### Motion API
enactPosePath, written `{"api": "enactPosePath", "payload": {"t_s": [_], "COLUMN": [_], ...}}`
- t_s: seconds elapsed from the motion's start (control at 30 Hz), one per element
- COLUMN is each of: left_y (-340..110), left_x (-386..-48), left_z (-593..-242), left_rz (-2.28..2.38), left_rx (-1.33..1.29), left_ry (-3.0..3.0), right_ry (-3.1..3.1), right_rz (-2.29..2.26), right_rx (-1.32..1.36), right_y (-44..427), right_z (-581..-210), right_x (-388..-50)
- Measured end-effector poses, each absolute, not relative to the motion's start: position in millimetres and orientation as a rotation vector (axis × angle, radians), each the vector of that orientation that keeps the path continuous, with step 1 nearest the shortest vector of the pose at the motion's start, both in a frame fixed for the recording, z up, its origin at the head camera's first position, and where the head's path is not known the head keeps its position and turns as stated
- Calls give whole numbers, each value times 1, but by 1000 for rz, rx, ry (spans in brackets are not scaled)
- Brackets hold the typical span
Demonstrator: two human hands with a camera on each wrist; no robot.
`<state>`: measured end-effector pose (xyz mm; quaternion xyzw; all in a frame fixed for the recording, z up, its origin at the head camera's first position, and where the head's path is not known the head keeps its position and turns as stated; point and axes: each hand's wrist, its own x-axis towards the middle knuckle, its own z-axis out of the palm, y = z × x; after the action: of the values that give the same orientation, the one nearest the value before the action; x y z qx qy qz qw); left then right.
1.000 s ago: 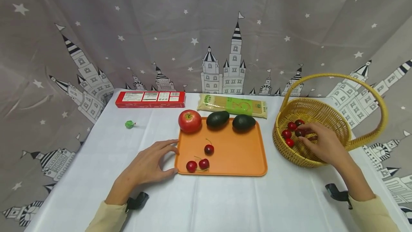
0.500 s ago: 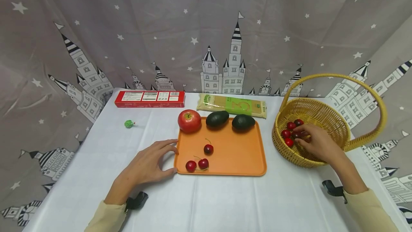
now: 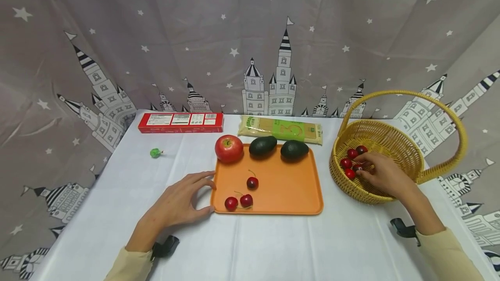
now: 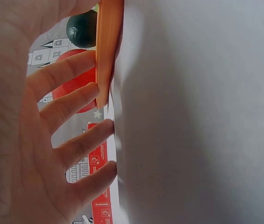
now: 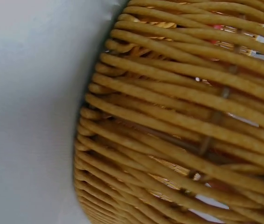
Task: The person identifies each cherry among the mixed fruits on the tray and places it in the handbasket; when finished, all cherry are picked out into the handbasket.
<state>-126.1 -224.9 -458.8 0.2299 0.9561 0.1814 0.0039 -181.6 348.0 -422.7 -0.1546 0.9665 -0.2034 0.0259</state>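
A dark-red, round cherry (image 3: 357, 168) is now lying closer to the other cherries (image 3: 346, 163) inside the yellow woven basket (image 3: 347, 186); we cannot tell if the right hand (image 3: 384, 174) is pinching it. The left hand (image 3: 175, 200), spread, is touching the orange rectangular tray (image 3: 287, 185), perhaps steadying it.

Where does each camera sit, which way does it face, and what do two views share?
Head: worn on the head, facing forward and down at the orange tray and wicker basket; left hand, right hand and both sleeves show.
Left wrist: worn there, facing past the left hand's spread fingers to the orange tray's edge.
Right wrist: worn there, facing the wicker basket's woven side closely; no hand shows clearly.
Shared: head and left wrist both show the left hand, orange tray and red box.
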Motion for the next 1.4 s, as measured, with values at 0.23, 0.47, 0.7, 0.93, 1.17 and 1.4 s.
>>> {"api": "enactPosePath", "payload": {"t_s": [0.23,0.47,0.7,0.93,1.17,1.4], "left_y": [-226,-226,-225,-226,-227,-226], "left_x": [-126,-126,-126,-125,-124,-125], "left_z": [-461,-460,-460,-460,-460,-460], "left_rz": [580,568,564,576,582,574], "left_rx": [738,719,690,738,750,723], "left_ry": [3004,2992,2979,3006,3006,2990], "right_ry": [3035,3130,3188,3185,3099,2992], "right_rz": [-641,-682,-775,-811,-884,-939], "right_rx": [-515,-547,-643,-729,-835,-956], "right_y": [345,329,304,277,242,206], "right_z": [-413,-398,-386,-381,-381,-386], "right_x": [-177,-169,-164,-166,-171,-175]}}
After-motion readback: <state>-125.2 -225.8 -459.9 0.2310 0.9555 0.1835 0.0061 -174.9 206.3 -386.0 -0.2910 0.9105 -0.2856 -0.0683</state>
